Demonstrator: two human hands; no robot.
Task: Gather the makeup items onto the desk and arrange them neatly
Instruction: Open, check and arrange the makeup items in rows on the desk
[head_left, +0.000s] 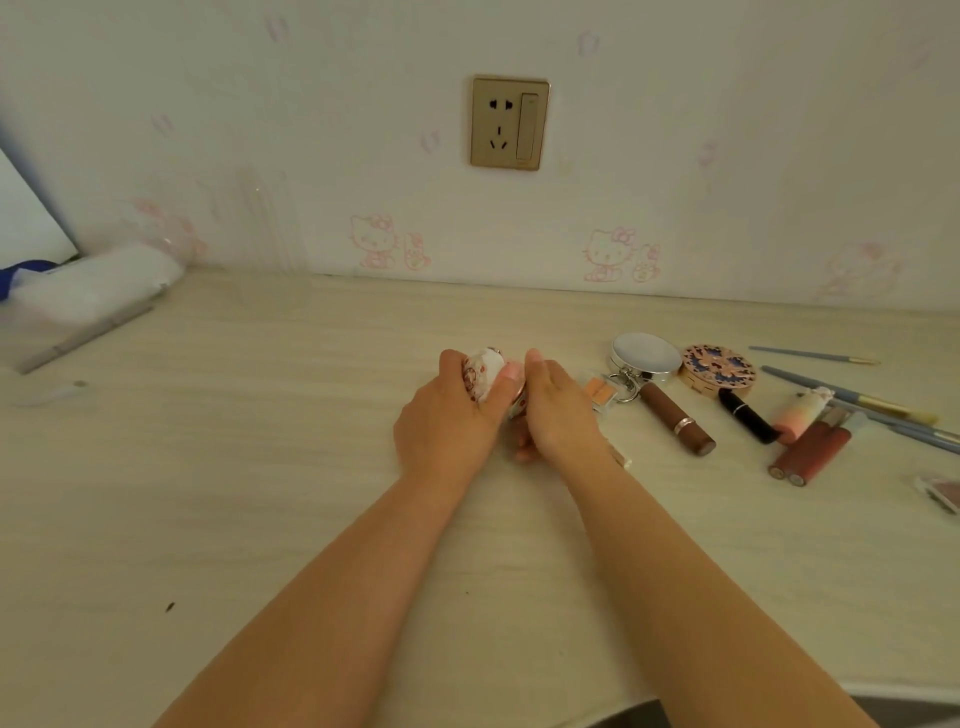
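My left hand (441, 421) grips a small white pouch with a red pattern (480, 376) at the middle of the pale wooden desk (260, 467). My right hand (556, 415) lies right beside it, its fingers curled down over a small item that is mostly hidden. To the right lie a round silver mirror compact (647, 353), a patterned round compact (719, 369), a small orange palette on a key ring (602, 389), a brown lipstick (675, 418), a black lipstick (748, 415), a pink brush (800, 410) and two red lip gloss tubes (813, 452).
Several long makeup brushes (852, 400) lie at the far right, with a small palette (940, 493) at the right edge. A white packet (93, 283) and a grey pen (83, 338) sit at the back left. A wall socket (509, 123) is above the desk.
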